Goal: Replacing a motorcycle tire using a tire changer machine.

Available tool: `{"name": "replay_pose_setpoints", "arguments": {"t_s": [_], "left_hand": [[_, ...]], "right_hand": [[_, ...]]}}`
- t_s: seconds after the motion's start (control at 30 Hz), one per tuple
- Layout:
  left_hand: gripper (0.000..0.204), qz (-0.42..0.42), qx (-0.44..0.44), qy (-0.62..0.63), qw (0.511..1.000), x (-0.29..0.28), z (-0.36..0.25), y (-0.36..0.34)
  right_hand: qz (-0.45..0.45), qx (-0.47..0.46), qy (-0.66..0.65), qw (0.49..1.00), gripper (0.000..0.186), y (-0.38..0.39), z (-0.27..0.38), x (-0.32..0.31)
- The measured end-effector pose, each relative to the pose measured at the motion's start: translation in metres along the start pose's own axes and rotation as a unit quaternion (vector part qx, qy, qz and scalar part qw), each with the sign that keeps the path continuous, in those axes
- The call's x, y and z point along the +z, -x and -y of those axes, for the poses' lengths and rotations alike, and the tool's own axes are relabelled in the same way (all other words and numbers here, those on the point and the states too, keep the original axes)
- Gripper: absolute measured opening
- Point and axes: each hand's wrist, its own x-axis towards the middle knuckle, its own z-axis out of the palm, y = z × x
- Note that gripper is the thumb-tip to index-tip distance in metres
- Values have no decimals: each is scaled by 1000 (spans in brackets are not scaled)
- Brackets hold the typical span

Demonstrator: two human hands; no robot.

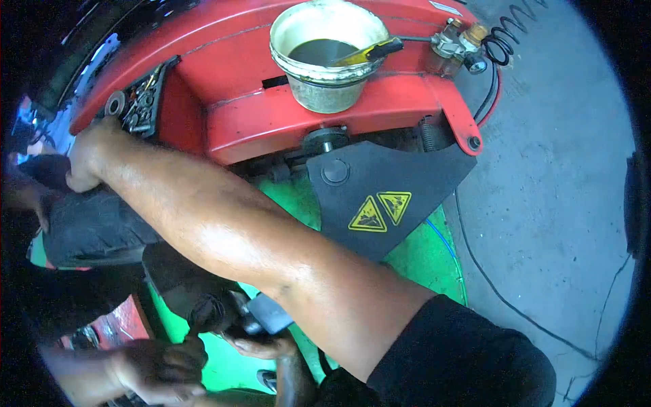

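Note:
My right arm crosses the view from the lower right to the upper left. My right hand is beside a small dark tray of metal parts, fixed to the red machine. Its fingers are mostly hidden, so I cannot tell whether it holds anything. A metal ring lies in the tray near it. At the lower left, under my arm, are a closed hand and another hand beneath a grey block-like object. I cannot tell which, if either, is my left hand.
On the red machine stands a white bucket of dark liquid, a yellow-and-black brush-like tool across its rim. A black guard plate bears warning triangles. An air unit, coiled hose and floor cable are at right.

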Motion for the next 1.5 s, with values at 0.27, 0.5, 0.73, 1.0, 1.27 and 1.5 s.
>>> {"name": "replay_pose_setpoints", "arguments": {"t_s": [0.27, 0.5, 0.73, 1.0, 1.27, 1.5], "left_hand": [[33, -25, 11, 214, 977, -9, 2, -29], [27, -3, -111, 226, 968, 1, 0, -2], [25, -41, -435, 443, 783, -17, -49, 10], [40, -678, -462, 298, 489, 183, 19, -130], [69, -918, -219, 59, 326, 221, 47, -213], [62, -891, -294, 50, 342, 241, 44, -217]], "right_hand": [[-15, -5, -2, 1000, 63, -3, -3, -6], [11, 16, 0, 1000, 62, 8, 2, -7], [-17, -27, -19, 999, 59, -7, 30, -2], [-30, -54, 48, 997, 63, -15, -21, -6], [-53, -81, 37, 995, 60, -18, 1, 7], [-54, -90, 62, 993, 61, -15, -10, -1]]}}
